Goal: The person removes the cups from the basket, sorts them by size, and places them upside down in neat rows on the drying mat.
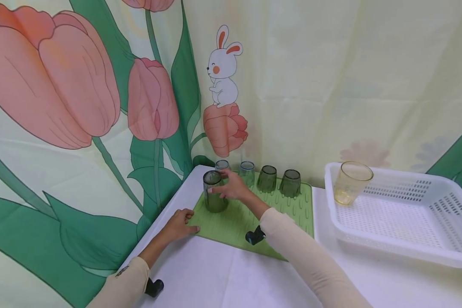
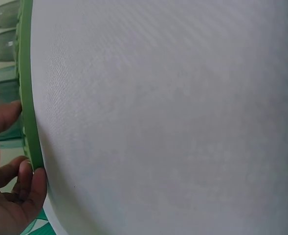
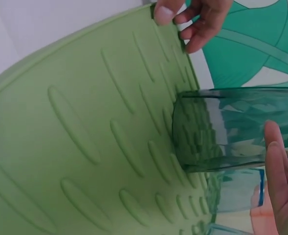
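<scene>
A tall smoky-green drinking glass stands on the left part of the green drying mat. My right hand grips its upper part from the right, thumb in front. In the right wrist view, my fingers lie along the side of the glass, whose lower end meets the ridged mat. At the mat's front left corner, my left hand holds the edge. The left wrist view shows thumb and curled fingers at that green edge.
Along the mat's back stand two pale bluish glasses, one fully visible, and two dark grey ones, including the rightmost glass. On the right, a white perforated basket holds an amber glass leaning at its left wall. A printed curtain hangs behind.
</scene>
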Motion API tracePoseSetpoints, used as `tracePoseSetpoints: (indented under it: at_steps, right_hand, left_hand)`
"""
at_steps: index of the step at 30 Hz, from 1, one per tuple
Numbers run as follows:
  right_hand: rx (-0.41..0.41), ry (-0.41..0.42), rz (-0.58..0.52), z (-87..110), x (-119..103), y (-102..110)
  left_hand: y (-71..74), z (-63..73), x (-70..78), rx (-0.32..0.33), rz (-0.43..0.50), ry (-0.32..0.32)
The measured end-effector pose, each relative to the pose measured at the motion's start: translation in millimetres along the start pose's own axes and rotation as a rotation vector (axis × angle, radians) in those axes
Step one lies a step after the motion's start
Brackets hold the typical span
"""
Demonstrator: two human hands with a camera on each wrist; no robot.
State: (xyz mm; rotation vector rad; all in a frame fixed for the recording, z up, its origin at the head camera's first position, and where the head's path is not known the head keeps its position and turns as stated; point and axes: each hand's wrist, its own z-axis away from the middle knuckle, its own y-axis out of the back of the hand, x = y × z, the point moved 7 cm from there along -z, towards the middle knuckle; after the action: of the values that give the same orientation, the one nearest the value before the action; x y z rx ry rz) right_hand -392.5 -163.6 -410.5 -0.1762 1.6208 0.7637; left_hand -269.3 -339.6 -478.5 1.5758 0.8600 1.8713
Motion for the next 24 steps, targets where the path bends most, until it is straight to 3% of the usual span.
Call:
tracePoseSetpoints:
  at_steps: [24]
  right_hand:
    - [-0.056,0.006,0.191,1.1,-4.5,3.0]
  left_hand:
    - [0.7,-0.9,-0.3,-0.009,-0.001,-0.019]
